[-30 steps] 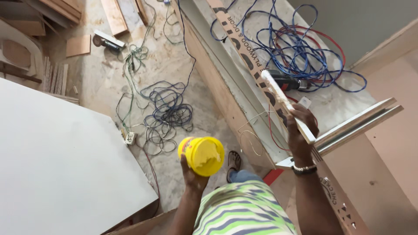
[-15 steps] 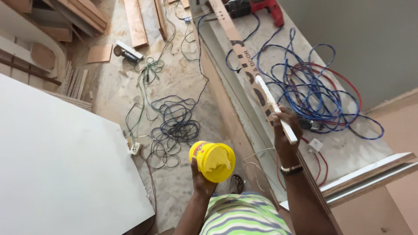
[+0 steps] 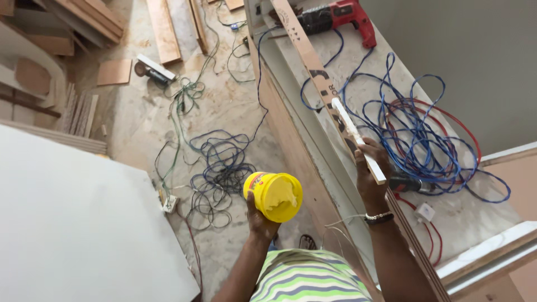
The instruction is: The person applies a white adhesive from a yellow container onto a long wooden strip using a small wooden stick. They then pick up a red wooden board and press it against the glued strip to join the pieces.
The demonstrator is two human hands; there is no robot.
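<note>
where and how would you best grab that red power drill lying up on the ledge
Probably by the red handle, which juts toward the grey wall from the red power drill; come from above on that wall side. The drill lies flat on the pale ledge with its dark front end against the long wooden strip, so that side is crowded.
</note>
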